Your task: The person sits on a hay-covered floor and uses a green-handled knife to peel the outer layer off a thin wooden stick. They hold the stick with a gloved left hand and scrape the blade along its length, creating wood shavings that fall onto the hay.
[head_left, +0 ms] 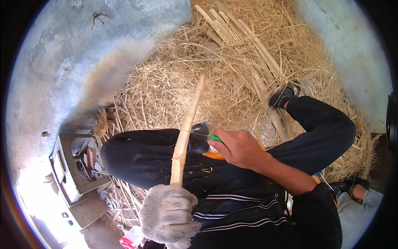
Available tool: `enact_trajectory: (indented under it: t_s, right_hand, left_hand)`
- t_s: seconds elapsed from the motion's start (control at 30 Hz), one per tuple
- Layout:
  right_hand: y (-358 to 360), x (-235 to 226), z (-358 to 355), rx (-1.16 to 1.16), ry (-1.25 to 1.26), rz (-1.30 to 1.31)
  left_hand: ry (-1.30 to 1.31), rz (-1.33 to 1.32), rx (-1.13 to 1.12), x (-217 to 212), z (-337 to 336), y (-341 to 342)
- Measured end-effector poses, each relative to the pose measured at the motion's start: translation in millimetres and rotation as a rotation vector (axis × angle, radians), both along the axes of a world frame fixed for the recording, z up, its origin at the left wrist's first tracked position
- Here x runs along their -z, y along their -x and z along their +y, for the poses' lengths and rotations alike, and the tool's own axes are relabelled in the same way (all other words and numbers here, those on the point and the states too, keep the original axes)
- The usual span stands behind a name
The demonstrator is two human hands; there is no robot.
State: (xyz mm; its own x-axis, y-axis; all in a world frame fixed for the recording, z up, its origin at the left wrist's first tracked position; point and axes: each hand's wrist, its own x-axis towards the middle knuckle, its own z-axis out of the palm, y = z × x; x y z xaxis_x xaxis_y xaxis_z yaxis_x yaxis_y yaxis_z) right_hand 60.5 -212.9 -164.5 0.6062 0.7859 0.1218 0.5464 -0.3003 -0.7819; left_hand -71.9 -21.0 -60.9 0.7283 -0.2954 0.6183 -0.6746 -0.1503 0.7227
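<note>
My left hand (169, 216), in a grey knitted glove, is closed round the lower end of a long pale wooden strip (181, 149). The strip points away from me and narrows toward its far end; a notch or step shows just above the glove. My bare right hand (242, 150) is closed on a green-handled tool (214, 138). A thin metal shaft or blade runs left from its handle to the strip's edge; whether it touches is hard to tell. Beneath the right hand, an orange object (214, 155) is partly hidden.
Loose straw (166, 83) covers the floor ahead, with a bundle of split wooden strips (244, 39) on it. A wooden frame (68, 166) stands at left, near a red-and-white container (132, 238). Walls rise on both sides. Another person's grey-clad leg (358, 216) is at lower right.
</note>
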Motion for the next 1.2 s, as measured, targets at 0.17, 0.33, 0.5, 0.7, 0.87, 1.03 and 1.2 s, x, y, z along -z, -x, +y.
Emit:
enact_trajectory:
  t_s: [0.17, 0.33, 0.5, 0.7, 0.87, 1.03, 1.2]
  right_hand:
    - [6.6, 1.3, 8.2, -0.037, -0.166, -0.105]
    - [12.0, 7.6, 3.9, -0.038, -0.029, -0.079]
    - [9.1, 39.5, 2.2, 0.086, -0.004, -0.16]
    - [-11.6, 77.9, 2.9, 0.196, 0.104, -0.177]
    - [2.7, 46.3, 6.5, 0.146, 0.16, -0.087]
    - [10.7, 42.9, 0.5, 0.061, 0.015, -0.176]
    - [6.0, 76.7, 15.3, 0.144, 0.125, -0.309]
  left_hand:
    - [0.078, -0.053, -0.158, 12.1, -29.5, 6.4]
    - [0.013, -0.067, -0.063, 5.6, -31.2, -3.8]
    - [0.039, -0.008, -0.055, 4.4, -41.3, -6.3]
    - [0.162, -0.176, -0.253, 14.3, -55.9, -7.6]
    - [0.235, -0.148, -0.313, 17.8, -55.9, 1.2]
    - [0.153, -0.132, -0.155, 11.5, -42.1, -3.8]
    - [0.188, -0.149, -0.195, 16.6, -40.0, -10.4]
